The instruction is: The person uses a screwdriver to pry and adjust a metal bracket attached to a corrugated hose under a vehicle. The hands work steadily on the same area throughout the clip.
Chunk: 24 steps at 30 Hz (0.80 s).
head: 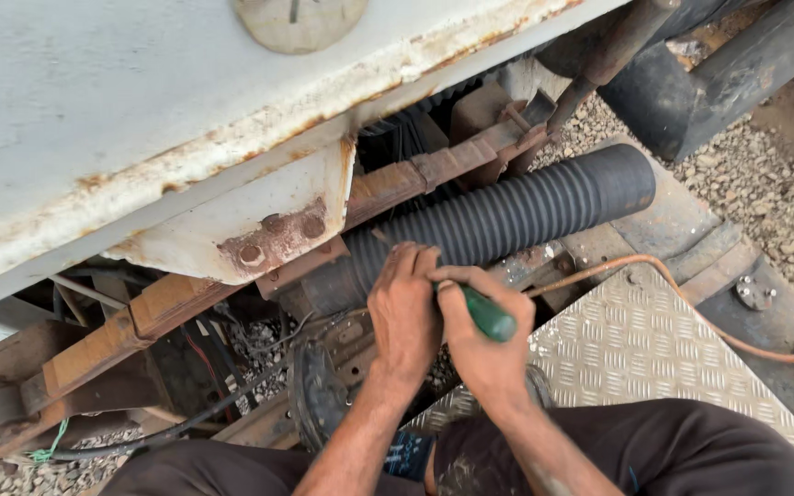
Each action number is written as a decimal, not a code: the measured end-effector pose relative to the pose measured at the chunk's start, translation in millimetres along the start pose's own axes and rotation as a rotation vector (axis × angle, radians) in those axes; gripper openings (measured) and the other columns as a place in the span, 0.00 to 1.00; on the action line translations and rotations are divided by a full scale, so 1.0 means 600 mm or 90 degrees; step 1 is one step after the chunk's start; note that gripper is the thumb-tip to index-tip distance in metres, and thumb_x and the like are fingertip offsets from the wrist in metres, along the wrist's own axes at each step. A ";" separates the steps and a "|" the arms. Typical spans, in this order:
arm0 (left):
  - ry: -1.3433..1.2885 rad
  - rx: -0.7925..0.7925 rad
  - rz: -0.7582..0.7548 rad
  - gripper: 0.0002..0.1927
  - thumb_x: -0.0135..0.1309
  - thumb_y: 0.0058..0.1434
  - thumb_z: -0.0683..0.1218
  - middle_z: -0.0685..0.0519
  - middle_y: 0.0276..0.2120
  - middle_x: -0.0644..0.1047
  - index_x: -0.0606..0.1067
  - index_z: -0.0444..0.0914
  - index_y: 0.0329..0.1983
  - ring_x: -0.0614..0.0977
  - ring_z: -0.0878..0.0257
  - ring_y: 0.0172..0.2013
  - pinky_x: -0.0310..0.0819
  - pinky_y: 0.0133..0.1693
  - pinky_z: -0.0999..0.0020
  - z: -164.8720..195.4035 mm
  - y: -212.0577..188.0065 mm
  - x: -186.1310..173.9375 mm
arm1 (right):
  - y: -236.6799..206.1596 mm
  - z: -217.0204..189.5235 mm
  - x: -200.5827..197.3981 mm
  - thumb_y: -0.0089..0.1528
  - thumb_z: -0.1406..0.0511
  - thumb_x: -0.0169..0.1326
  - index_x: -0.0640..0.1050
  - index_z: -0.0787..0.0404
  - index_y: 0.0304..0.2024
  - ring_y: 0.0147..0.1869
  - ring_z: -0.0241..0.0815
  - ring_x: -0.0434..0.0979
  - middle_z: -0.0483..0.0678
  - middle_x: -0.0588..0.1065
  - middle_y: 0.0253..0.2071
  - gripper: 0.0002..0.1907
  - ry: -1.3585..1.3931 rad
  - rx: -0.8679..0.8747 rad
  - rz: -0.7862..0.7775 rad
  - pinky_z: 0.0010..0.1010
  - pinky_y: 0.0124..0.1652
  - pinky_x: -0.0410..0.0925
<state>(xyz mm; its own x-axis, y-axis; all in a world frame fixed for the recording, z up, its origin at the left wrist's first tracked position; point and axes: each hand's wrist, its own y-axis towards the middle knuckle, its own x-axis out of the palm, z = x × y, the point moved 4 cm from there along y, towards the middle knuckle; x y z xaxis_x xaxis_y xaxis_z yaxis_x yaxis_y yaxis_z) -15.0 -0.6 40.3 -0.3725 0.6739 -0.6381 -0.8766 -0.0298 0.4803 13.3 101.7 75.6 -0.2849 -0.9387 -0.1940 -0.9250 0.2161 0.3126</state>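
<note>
Green-handled screwdriver (490, 317) | right hand (482, 335) fisted | left hand (403, 312) touching hose (498, 225)

The screwdriver (489, 317) has a green handle; its shaft is hidden. The black ribbed hose (507, 220) lies slanted beneath a rusty frame.

Both hands close together: L hand (404, 308) fingers pressed down flat, R hand (482, 332) fisted, forearms converging.
</note>
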 end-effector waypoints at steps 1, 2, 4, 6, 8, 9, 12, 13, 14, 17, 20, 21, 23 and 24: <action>-0.002 0.024 0.012 0.16 0.57 0.55 0.37 0.40 0.48 0.80 0.78 0.32 0.48 0.79 0.41 0.56 0.73 0.59 0.51 0.005 -0.002 -0.002 | -0.003 0.001 -0.005 0.63 0.71 0.54 0.83 0.67 0.40 0.31 0.27 0.73 0.45 0.77 0.27 0.08 0.022 0.047 0.005 0.21 0.31 0.67; -0.006 0.048 0.025 0.17 0.56 0.54 0.37 0.40 0.48 0.79 0.77 0.32 0.48 0.79 0.41 0.56 0.72 0.60 0.50 0.011 -0.005 -0.005 | -0.009 0.001 -0.013 0.62 0.71 0.54 0.83 0.67 0.40 0.29 0.26 0.72 0.45 0.76 0.25 0.09 0.041 0.093 0.011 0.21 0.29 0.67; -0.014 0.091 0.059 0.18 0.56 0.54 0.37 0.40 0.49 0.79 0.77 0.31 0.50 0.79 0.41 0.57 0.71 0.63 0.49 0.021 -0.007 -0.012 | -0.017 -0.018 -0.028 0.62 0.71 0.53 0.83 0.66 0.41 0.28 0.27 0.72 0.45 0.77 0.25 0.09 -0.007 0.016 0.013 0.21 0.29 0.66; -0.014 0.115 0.086 0.19 0.55 0.55 0.36 0.40 0.49 0.79 0.76 0.30 0.51 0.79 0.42 0.58 0.70 0.65 0.48 0.024 -0.005 -0.018 | -0.021 -0.031 -0.031 0.63 0.71 0.53 0.83 0.66 0.42 0.29 0.26 0.74 0.44 0.78 0.27 0.09 -0.034 -0.046 0.007 0.20 0.30 0.67; 0.019 0.096 0.088 0.17 0.55 0.59 0.36 0.42 0.52 0.79 0.76 0.32 0.52 0.79 0.44 0.60 0.70 0.66 0.49 0.015 0.006 -0.017 | -0.018 -0.036 -0.023 0.63 0.71 0.52 0.82 0.66 0.43 0.31 0.26 0.78 0.44 0.79 0.30 0.09 -0.040 -0.097 0.001 0.20 0.33 0.70; 0.035 0.086 0.090 0.16 0.55 0.60 0.36 0.42 0.53 0.79 0.77 0.33 0.53 0.79 0.45 0.61 0.70 0.67 0.50 0.010 0.013 -0.017 | -0.013 -0.031 -0.016 0.64 0.70 0.53 0.82 0.66 0.43 0.30 0.26 0.76 0.43 0.78 0.29 0.09 -0.028 -0.076 -0.001 0.20 0.32 0.68; 0.060 0.095 0.082 0.18 0.54 0.59 0.36 0.41 0.55 0.78 0.76 0.31 0.54 0.77 0.42 0.62 0.70 0.65 0.50 -0.003 0.026 -0.014 | 0.001 -0.015 0.005 0.65 0.70 0.53 0.82 0.66 0.43 0.31 0.26 0.73 0.43 0.77 0.28 0.09 0.028 -0.027 -0.015 0.21 0.32 0.67; 0.056 0.085 0.078 0.18 0.53 0.59 0.36 0.41 0.55 0.78 0.76 0.31 0.54 0.77 0.42 0.62 0.70 0.65 0.49 -0.005 0.025 -0.014 | 0.001 -0.012 0.008 0.65 0.70 0.53 0.82 0.66 0.44 0.33 0.26 0.74 0.43 0.78 0.30 0.09 0.059 -0.022 -0.023 0.21 0.33 0.68; 0.050 0.077 0.075 0.18 0.53 0.59 0.36 0.41 0.55 0.78 0.75 0.31 0.54 0.77 0.42 0.62 0.70 0.64 0.49 -0.006 0.023 -0.014 | -0.001 -0.011 0.008 0.65 0.70 0.52 0.82 0.66 0.45 0.35 0.26 0.75 0.43 0.79 0.32 0.10 0.089 -0.017 -0.029 0.21 0.35 0.69; 0.011 0.079 0.087 0.18 0.53 0.57 0.36 0.41 0.53 0.78 0.75 0.31 0.52 0.77 0.42 0.61 0.69 0.65 0.48 0.000 0.012 -0.020 | -0.011 -0.013 -0.002 0.65 0.69 0.54 0.83 0.65 0.43 0.31 0.26 0.71 0.42 0.76 0.27 0.09 0.000 -0.029 -0.014 0.21 0.32 0.66; 0.014 0.087 0.086 0.17 0.53 0.59 0.36 0.41 0.53 0.78 0.76 0.31 0.52 0.77 0.42 0.61 0.69 0.66 0.49 0.002 0.015 -0.024 | -0.011 -0.014 -0.003 0.65 0.70 0.53 0.83 0.65 0.42 0.31 0.26 0.72 0.42 0.77 0.28 0.09 -0.006 -0.007 0.000 0.21 0.31 0.67; 0.024 0.086 0.080 0.17 0.53 0.60 0.35 0.41 0.54 0.78 0.76 0.32 0.53 0.76 0.42 0.61 0.69 0.66 0.50 0.001 0.019 -0.024 | -0.008 -0.014 0.000 0.65 0.70 0.53 0.83 0.65 0.43 0.32 0.26 0.72 0.42 0.77 0.29 0.09 0.028 0.002 -0.005 0.21 0.32 0.67; 0.052 0.095 0.078 0.18 0.52 0.59 0.35 0.41 0.54 0.78 0.76 0.32 0.53 0.77 0.42 0.61 0.69 0.66 0.50 0.000 0.022 -0.024 | -0.004 -0.015 0.006 0.66 0.70 0.52 0.82 0.65 0.45 0.34 0.25 0.72 0.41 0.78 0.31 0.10 0.095 0.023 -0.010 0.21 0.34 0.68; 0.065 0.102 0.076 0.18 0.52 0.59 0.35 0.42 0.54 0.78 0.76 0.31 0.53 0.77 0.42 0.62 0.69 0.66 0.50 0.000 0.023 -0.024 | -0.005 -0.014 0.007 0.66 0.69 0.53 0.83 0.65 0.45 0.32 0.25 0.71 0.41 0.76 0.28 0.10 0.079 0.043 -0.022 0.21 0.32 0.67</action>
<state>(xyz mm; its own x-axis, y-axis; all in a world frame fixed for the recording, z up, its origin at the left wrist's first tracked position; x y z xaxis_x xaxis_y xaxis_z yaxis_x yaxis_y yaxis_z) -21.5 -10.5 56.2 -0.5069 0.5944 -0.6243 -0.7679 0.0175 0.6403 17.2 94.8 81.8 -0.2225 -0.9711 -0.0862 -0.9500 0.1961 0.2428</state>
